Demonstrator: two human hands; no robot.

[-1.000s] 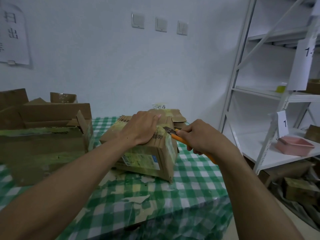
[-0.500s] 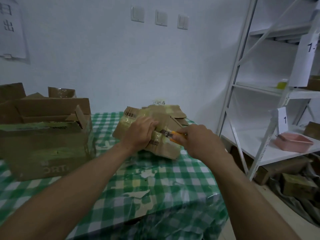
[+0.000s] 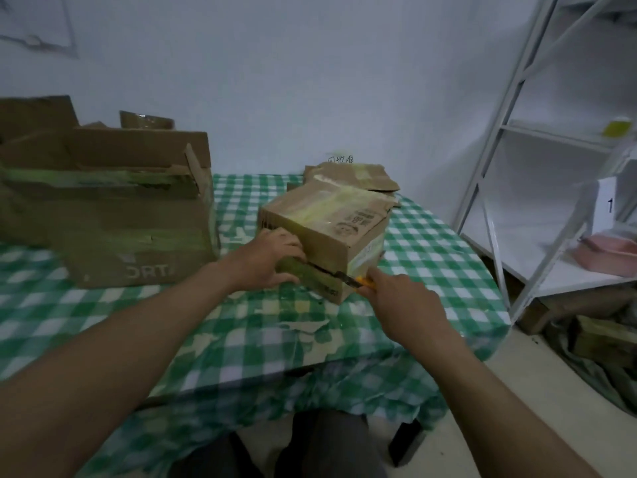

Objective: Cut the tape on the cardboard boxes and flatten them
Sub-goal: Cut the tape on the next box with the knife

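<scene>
The large cardboard box stands at 9 o'clock on the table, which wears a green-and-white checked cloth. Its flaps are up and strips of greenish tape run across its near wall.

The left hand reaches in from 7 o'clock and holds the left end of the small cardboard box, with fingers bent against its near face, right by the dark slit there.

This small cardboard box sits near the middle of the table, slightly tilted, with its upright near corner turned toward 5 o'clock. Its long axis runs roughly from 9 to 3 o'clock. Yellowish tape crosses its top. The slit runs along the near face from the left hand to that corner. At 12 o'clock behind it lie pieces of flattened cardboard, close to the wall.

The utility knife has an orange body and a dark blade. Its long axis runs from 4 to 10 o'clock, with the blade pointing toward 10 o'clock and meeting the near corner at the end of the slit. The right hand, coming in from 5 o'clock, is wrapped around the handle, hiding most of it.

At 3 o'clock a white shelf rack stands beside the table, with a pink tray on a lower shelf.
</scene>
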